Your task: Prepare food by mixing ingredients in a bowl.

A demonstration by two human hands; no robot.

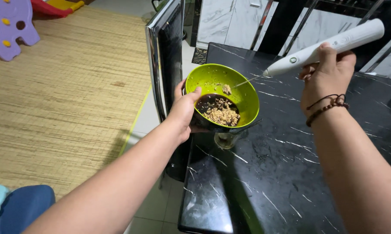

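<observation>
My left hand point(184, 110) grips the near rim of a lime-green bowl point(243, 89), tilted toward me above the edge of a black marble table point(290, 173). Dark liquid and tan crumbly clumps point(221, 113) lie in the bowl's low side. My right hand point(327, 73) holds a white handheld frother point(329, 45), its thin wire shaft reaching down into the bowl, where a small clump clings to its tip point(226, 89). A clear glass point(226, 139) stands on the table just beneath the bowl, mostly hidden by it.
A chrome-edged dark chair back point(163, 56) stands left of the table. A woven straw mat point(70, 91) covers the floor, with a purple toy point(9, 26) at the far left. A blue seat point(24, 206) is at bottom left. Marble-look cabinets point(230, 19) lie beyond.
</observation>
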